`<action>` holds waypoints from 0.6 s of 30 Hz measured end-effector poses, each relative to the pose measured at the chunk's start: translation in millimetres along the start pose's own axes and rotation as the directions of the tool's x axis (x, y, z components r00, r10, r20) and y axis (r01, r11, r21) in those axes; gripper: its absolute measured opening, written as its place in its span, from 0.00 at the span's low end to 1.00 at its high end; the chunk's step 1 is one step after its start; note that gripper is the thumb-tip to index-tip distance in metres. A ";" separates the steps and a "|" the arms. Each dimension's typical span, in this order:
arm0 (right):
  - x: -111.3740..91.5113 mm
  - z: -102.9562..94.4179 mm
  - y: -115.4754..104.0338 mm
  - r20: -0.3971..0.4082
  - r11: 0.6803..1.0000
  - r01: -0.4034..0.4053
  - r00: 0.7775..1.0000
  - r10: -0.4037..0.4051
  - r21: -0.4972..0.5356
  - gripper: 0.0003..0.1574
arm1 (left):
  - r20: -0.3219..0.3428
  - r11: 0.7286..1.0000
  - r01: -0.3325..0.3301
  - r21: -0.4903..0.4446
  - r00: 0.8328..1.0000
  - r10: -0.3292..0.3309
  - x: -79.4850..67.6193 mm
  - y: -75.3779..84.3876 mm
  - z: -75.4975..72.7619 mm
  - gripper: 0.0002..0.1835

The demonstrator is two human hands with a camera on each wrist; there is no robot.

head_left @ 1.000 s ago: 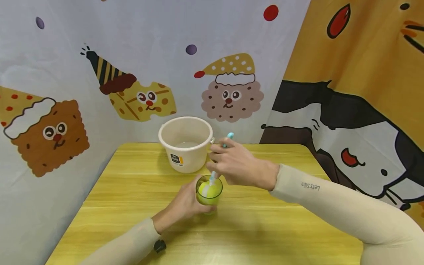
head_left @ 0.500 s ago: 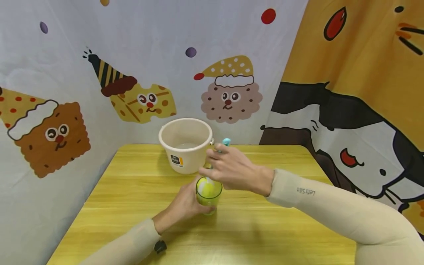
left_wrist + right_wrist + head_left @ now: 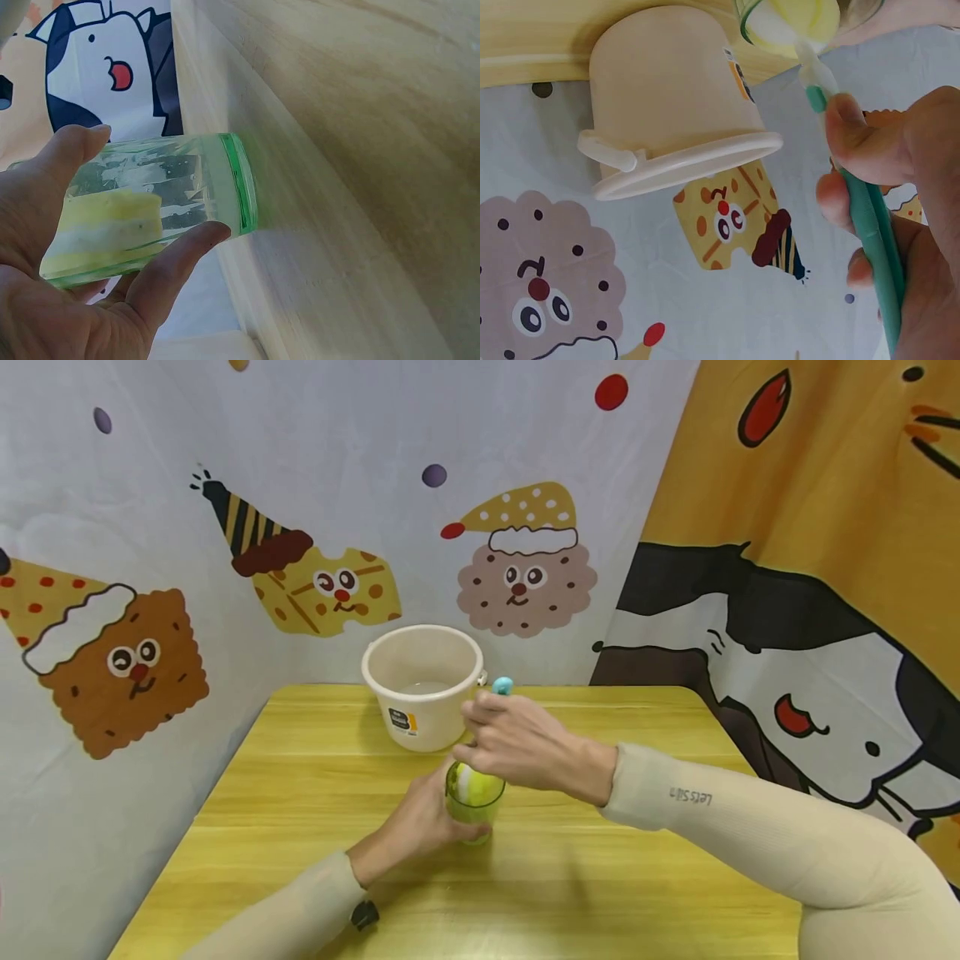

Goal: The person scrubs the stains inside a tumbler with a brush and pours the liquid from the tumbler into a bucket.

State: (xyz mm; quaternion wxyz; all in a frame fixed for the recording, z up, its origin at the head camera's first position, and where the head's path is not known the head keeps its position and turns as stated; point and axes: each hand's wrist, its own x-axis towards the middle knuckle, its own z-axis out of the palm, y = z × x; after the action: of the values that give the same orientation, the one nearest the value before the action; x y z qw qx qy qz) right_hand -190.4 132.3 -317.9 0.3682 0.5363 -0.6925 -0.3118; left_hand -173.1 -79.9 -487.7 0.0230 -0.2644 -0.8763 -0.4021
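Note:
My left hand (image 3: 420, 818) grips a clear, green-tinted drinking glass (image 3: 241, 180) from the side, its thumb and fingers round the wall. The glass base is close to the tabletop; whether it touches cannot be told. Inside sits the yellow and white sponge head (image 3: 480, 787) of a cup brush, its lower end visible through the wall in the left wrist view. Above the glass mouth, my right hand (image 3: 525, 739) holds the brush by its teal handle (image 3: 871, 225), fingers curled round it. In the head view that hand hides the brush's neck; the handle's pale blue tip (image 3: 502, 686) shows above it.
Just behind the glass stands a cream bucket (image 3: 423, 727) with a little clear liquid at its bottom, close to my right hand. The wooden table (image 3: 315, 827) ends at a cartoon-printed cloth (image 3: 330, 468). A small black object (image 3: 364, 915) is beside my left sleeve.
My right hand has shifted slightly left and down over the glass, and the handle tip has dropped with it. The left hand keeps its grip on the glass in nearly the same place.

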 end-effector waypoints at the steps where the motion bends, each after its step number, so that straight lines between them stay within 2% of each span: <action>1: 0.0 -0.6 0.8 0.008 1.000 0.001 1.000 -0.001 0.002 0.07 | 0.000 1.000 0.002 0.004 1.000 -0.002 0.2 -0.1 -0.2 0.62; 6: 1.4 -3.3 4.6 0.040 1.000 0.009 0.999 -0.010 0.018 0.09 | -0.005 1.000 -0.009 -0.015 1.000 0.009 0.2 -0.8 -1.1 0.58; 10: 2.4 -5.9 8.4 0.078 0.998 0.014 0.997 -0.019 0.055 0.12 | -0.041 0.998 -0.057 -0.031 0.998 0.056 -1.0 -2.9 -1.1 0.57; 11: 2.5 -6.4 9.6 0.093 0.997 0.015 0.995 -0.021 0.069 0.13 | -0.059 0.995 -0.092 -0.031 0.994 0.090 1.9 -17.6 7.2 0.56; 13: 2.9 -7.3 12.4 0.131 0.994 0.008 0.991 -0.023 0.107 0.16 | -0.076 0.994 -0.109 -0.026 0.991 0.107 1.0 -18.2 7.2 0.55; 17: 3.6 -7.4 19.5 0.223 0.975 -0.034 0.975 -0.016 0.219 0.24 | -0.064 0.997 -0.072 -0.035 0.995 0.070 0.4 -18.1 7.9 0.52; 18: 3.7 -6.7 21.3 0.246 0.966 -0.053 0.969 -0.011 0.255 0.26 | -0.047 0.999 -0.030 -0.039 0.998 0.029 -2.8 -3.8 0.1 0.52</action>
State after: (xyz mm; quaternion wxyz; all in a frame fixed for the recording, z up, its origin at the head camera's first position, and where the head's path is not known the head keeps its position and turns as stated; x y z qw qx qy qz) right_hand -196.2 133.4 -296.0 0.2095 0.5297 -0.7732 -0.2785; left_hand -172.4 -83.1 -491.2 0.0442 -0.2682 -0.8635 -0.4249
